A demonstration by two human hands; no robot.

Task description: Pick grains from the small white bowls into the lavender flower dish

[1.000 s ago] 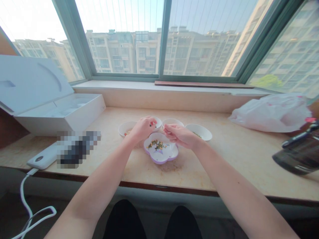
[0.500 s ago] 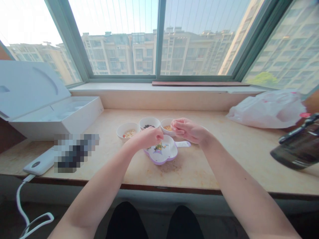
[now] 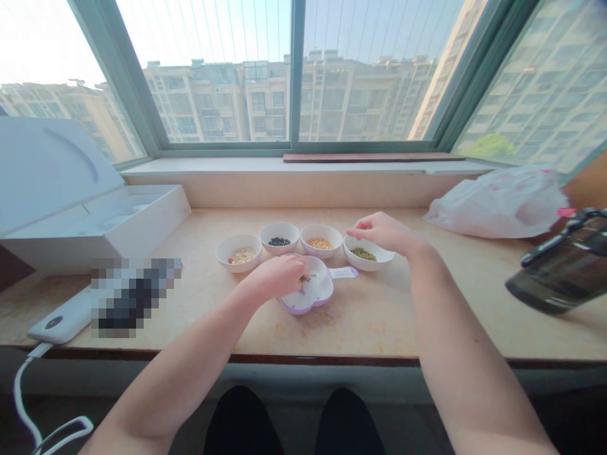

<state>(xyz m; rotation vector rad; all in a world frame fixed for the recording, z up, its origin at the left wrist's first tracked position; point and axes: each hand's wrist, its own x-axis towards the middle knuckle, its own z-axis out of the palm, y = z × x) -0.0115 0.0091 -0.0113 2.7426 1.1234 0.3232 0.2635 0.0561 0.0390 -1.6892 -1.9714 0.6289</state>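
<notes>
My left hand (image 3: pixel 287 275) reaches into a white dish with a purple rim (image 3: pixel 324 297) and a short handle. Its fingers are closed together over the mixed beans (image 3: pixel 304 279) there; whether any are pinched is hidden. My right hand (image 3: pixel 377 230) is over the far rim of a white bowl of green beans (image 3: pixel 364 254), its fingertips drawn together. Anything between them is too small to make out. Left of that bowl stand a bowl of yellow kernels (image 3: pixel 320 242), a bowl of black beans (image 3: pixel 279 241) and a bowl of pale flakes or pieces (image 3: pixel 243 255).
An open white box (image 3: pixel 156 218) is at the left, with a white power bank (image 3: pixel 61 319), its cable and a pixelated dark object (image 3: pixel 135 300) nearer. A plastic bag (image 3: pixel 497 202) and a dark transparent jug (image 3: pixel 559 272) stand at the right. A window rises behind the counter (image 3: pixel 455 303).
My right hand has moved from beside the yellow kernels to over the green bean bowl. My left hand has lowered into the dish. The view has shifted slightly.
</notes>
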